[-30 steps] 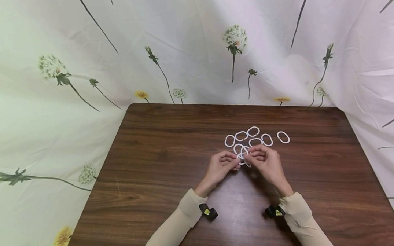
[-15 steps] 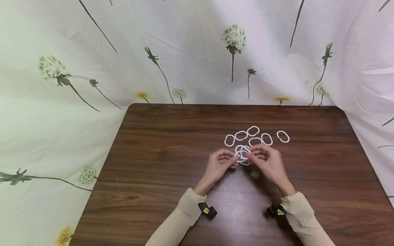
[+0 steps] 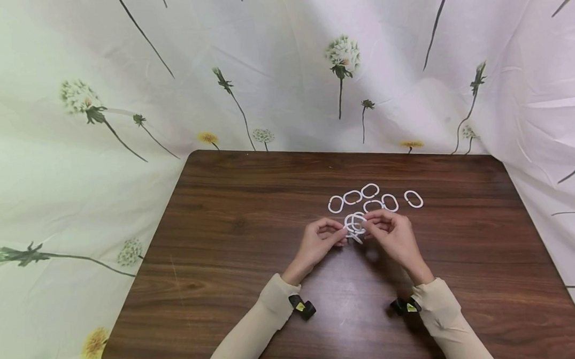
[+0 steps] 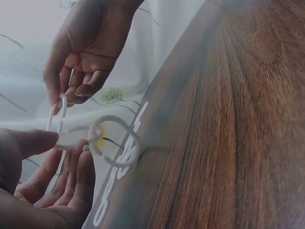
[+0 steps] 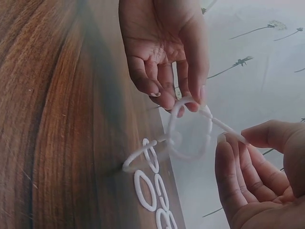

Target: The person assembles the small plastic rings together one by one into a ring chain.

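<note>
Between the hands, several white oval plastic rings with small gaps hang linked above the table. My left hand point(image 3: 319, 239) pinches one ring point(image 5: 172, 125) between thumb and fingertips. My right hand point(image 3: 391, 236) pinches another ring point(image 5: 224, 125) by its end, close to the left fingertips. In the right wrist view these two rings meet at the upper right of the left one; whether they are hooked together I cannot tell. A further ring point(image 4: 137, 143) dangles free from the ring in my left hand.
Beyond the hands, several white rings lie flat in touching rows on the brown wooden table point(image 3: 223, 257). A single ring point(image 3: 406, 197) lies apart at their right. A white cloth point(image 3: 284, 94) printed with dandelions hangs behind the table.
The held rings have turned and drawn closer, now overlapping between the hands. My right hand has shifted slightly right and my left hand barely moved. The rings on the table have stayed in place.
</note>
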### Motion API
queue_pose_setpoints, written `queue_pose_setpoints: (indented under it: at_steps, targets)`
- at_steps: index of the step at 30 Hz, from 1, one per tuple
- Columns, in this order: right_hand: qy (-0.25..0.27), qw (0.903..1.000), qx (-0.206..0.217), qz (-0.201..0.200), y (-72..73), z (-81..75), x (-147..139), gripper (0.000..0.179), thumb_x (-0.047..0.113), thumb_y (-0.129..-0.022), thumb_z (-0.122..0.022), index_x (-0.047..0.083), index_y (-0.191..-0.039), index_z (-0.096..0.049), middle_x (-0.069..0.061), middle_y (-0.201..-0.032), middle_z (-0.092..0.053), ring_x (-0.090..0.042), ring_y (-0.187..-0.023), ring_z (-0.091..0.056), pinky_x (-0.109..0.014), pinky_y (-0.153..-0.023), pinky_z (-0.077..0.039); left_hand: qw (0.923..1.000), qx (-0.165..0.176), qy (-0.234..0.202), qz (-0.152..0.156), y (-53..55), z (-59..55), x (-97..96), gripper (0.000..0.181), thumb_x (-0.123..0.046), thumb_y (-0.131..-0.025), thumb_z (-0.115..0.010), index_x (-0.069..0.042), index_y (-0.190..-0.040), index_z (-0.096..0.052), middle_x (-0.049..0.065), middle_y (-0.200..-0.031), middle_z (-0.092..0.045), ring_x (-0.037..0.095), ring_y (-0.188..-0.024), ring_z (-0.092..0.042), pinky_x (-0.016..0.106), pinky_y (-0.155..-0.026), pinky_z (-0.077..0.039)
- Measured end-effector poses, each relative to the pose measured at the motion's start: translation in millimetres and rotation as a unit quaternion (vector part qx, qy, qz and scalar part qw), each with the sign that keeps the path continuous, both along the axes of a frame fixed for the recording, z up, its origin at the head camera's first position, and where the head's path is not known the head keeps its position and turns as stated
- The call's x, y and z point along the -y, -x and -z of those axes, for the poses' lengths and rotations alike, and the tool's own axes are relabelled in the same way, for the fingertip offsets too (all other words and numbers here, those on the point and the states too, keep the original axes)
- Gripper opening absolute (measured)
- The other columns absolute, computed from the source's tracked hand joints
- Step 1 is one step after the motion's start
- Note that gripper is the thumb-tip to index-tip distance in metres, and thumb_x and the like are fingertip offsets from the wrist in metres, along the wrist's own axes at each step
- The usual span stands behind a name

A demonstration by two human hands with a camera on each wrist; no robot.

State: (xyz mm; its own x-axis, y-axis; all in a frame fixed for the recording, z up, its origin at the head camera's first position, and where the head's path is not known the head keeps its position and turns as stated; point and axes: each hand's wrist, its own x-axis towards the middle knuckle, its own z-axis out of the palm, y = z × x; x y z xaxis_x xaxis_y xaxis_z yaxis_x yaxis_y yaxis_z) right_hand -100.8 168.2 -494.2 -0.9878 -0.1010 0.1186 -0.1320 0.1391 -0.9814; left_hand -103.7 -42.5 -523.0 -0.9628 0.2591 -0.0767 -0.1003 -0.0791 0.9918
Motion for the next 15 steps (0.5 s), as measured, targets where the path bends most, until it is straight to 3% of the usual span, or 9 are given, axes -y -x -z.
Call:
queue_pose_setpoints:
  at_steps: [4, 6, 9, 15]
  targets:
    - [-0.007, 1.0, -0.002, -0.004, 1.2, -2.2, -1.9, 0.019, -0.004, -0.095, -0.071, -0.017, -0.108, -0.069, 0.006, -0.083, -0.074, -0.011, -0.068, -0.073, -0.039, -0.066, -0.065, 1.0, 0.005, 0.004, 0.003, -1.0, -1.9, 0.4, 0.023, -0.005, -0.097, -0.072, 0.011, -0.112, -0.067, 0.038, -0.106, -0.071, 0.03, -0.082, -0.077, 0.046, -0.083, -0.066]
    - [-0.011, 0.9999, -0.003, -0.003, 1.7, -3.3, -2.6, 0.018, -0.002, -0.095, -0.071, -0.015, -0.108, -0.07, 0.012, -0.082, -0.073, -0.011, -0.068, -0.073, -0.038, -0.065, -0.065, 1.0, 0.004, 0.005, 0.004, -0.7, -2.3, 0.6, 0.023, -0.005, -0.097, -0.072, 0.011, -0.112, -0.067, 0.04, -0.107, -0.07, 0.017, -0.076, -0.075, 0.039, -0.078, -0.067]
    - [-0.015, 0.9999, 0.003, -0.006, 2.4, -4.6, -3.5, 0.018, 0.001, -0.096, -0.072, -0.012, -0.108, -0.072, 0.013, -0.082, -0.074, -0.011, -0.067, -0.073, -0.038, -0.064, -0.065, 1.0, 0.002, 0.002, 0.002, 0.3, -3.3, 0.9, 0.024, -0.006, -0.098, -0.071, 0.012, -0.112, -0.067, 0.042, -0.107, -0.068, 0.008, -0.07, -0.07, 0.029, -0.07, -0.065]
    - [-0.035, 0.999, 0.007, -0.026, 2.7, -5.5, -3.6, 0.016, 0.003, -0.096, -0.073, -0.008, -0.107, -0.074, 0.011, -0.082, -0.075, -0.008, -0.065, -0.071, -0.038, -0.064, -0.065, 0.9999, -0.003, 0.009, -0.01, 3.0, -6.2, 3.5, 0.024, -0.008, -0.099, -0.07, 0.011, -0.112, -0.067, 0.042, -0.104, -0.067, 0.008, -0.064, -0.065, 0.021, -0.06, -0.058]
